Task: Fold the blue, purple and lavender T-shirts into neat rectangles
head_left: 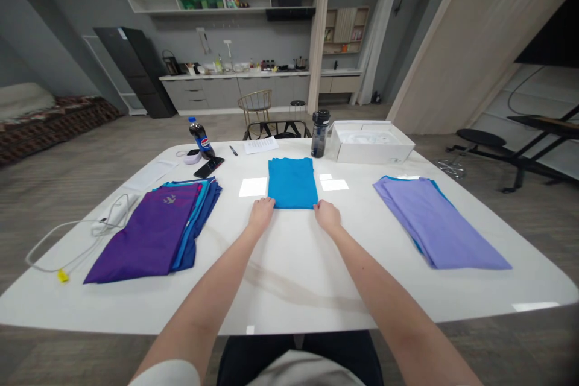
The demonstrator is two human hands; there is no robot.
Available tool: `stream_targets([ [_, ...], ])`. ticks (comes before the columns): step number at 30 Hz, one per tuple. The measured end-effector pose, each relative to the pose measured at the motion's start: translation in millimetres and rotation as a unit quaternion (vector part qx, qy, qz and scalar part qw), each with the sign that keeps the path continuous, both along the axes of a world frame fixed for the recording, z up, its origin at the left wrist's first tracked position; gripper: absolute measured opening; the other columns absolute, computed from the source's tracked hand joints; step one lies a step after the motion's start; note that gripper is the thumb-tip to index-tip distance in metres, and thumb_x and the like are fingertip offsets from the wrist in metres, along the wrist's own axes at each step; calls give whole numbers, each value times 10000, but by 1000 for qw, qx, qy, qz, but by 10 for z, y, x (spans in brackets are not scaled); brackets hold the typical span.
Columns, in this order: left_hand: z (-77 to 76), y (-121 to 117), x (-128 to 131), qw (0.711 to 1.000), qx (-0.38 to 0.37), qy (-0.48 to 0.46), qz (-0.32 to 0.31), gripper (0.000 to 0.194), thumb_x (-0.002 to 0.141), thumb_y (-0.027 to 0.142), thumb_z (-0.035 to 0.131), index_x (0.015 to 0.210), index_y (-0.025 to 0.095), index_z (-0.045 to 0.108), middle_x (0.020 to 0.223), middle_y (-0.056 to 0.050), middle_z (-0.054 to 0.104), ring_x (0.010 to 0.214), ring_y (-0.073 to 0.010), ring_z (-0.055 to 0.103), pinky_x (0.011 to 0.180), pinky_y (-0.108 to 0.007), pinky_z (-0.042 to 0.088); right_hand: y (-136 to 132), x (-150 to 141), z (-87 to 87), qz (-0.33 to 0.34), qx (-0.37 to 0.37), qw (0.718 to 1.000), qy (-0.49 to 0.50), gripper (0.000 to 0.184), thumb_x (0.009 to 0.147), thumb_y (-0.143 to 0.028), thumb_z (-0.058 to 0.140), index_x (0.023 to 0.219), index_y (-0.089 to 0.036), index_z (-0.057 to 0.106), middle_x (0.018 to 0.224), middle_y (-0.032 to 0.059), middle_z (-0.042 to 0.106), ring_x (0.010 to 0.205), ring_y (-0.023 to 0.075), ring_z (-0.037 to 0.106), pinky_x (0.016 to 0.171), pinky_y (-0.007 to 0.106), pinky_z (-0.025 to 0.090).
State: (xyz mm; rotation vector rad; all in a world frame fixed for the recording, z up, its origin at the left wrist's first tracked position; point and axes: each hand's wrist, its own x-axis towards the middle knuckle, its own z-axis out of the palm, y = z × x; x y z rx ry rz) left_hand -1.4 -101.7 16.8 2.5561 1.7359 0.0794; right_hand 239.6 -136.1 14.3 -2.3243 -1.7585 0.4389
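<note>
A bright blue garment (293, 184), folded into a neat rectangle, lies flat on the white table (289, 271) in front of me. At its near left corner, my left hand (262, 213) is closed with the cloth edge pinched in its fingers. My right hand (327, 215) pinches the near right corner in the same way. To the left is a stack of folded clothes with a purple garment (145, 232) bearing a small pale logo on top. On the right, a folded lavender garment (441, 223) rests over a blue one, of which only the edges show.
Behind the blue garment stand a dark bottle (319, 134) and an open white box (373, 142). A cola bottle (201, 139), a phone (208, 167), a pen (233, 150) and papers (261, 145) lie farther back. A power strip (114, 212) with cable sits at left.
</note>
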Motion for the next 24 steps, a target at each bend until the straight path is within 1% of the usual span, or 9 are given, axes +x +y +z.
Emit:
stream_targets([
  [4,115,-212,-61,999,-25,-1,-33,304,938,109,440,1078,212,689,1138,-119,708,1111,-265,641,992,-402,450,-267,155,81,38,-26,998,31,250,982,-335,543,985,-188,745,1028,129,765,952,260,715,753,303,466],
  [7,96,-681,-234,995,-55,-8,-80,300,909,116,458,1017,253,702,1091,-80,729,1039,-250,671,946,-391,470,-770,326,85,81,-41,993,69,231,941,-328,582,823,-201,736,854,72,764,832,222,708,695,277,436],
  [11,48,-1457,-443,978,-118,-57,-161,288,870,179,483,991,318,704,1022,-40,736,935,-256,684,873,-413,483,-1551,545,91,166,-73,966,183,281,900,-385,595,700,-219,701,680,35,709,668,208,646,606,289,387],
  [13,70,-1660,-486,968,-155,-99,-170,228,884,255,511,948,341,714,972,-22,739,900,-248,686,860,-408,490,-1759,644,117,191,-113,952,211,357,914,-458,579,669,-226,694,636,29,685,623,204,618,588,296,383],
  [14,89,-1673,-489,965,-161,-125,-162,207,906,303,515,940,345,714,972,-14,741,904,-241,688,865,-401,495,-1784,686,126,190,-120,951,214,391,925,-496,563,677,-227,701,634,32,683,620,206,615,591,300,390],
  [17,131,-1354,-420,973,-100,-191,-83,247,970,410,473,1057,328,690,1123,-18,729,1053,-238,678,942,-391,497,-1525,745,105,133,-52,971,194,411,934,-568,555,919,-216,766,812,63,740,753,231,666,693,314,457],
  [20,125,-703,-224,981,-20,-188,42,375,975,419,469,1285,259,605,1348,-100,643,1258,-289,595,1057,-447,449,-922,659,43,64,43,982,171,536,925,-565,598,1276,-168,680,1127,126,731,969,252,685,871,329,492],
  [22,108,-267,-43,981,-24,-166,101,540,958,460,507,1436,208,486,1471,-174,546,1341,-352,528,1076,-519,424,-479,535,31,30,68,987,144,639,914,-564,625,1372,-120,608,1290,192,663,1099,277,664,929,333,489],
  [24,87,74,135,974,-68,-157,148,619,957,491,516,1490,196,410,1519,-213,495,1384,-380,487,1075,-543,414,-103,399,52,-8,39,992,116,693,893,-620,628,1357,-104,609,1326,227,636,1176,313,637,933,352,495],
])
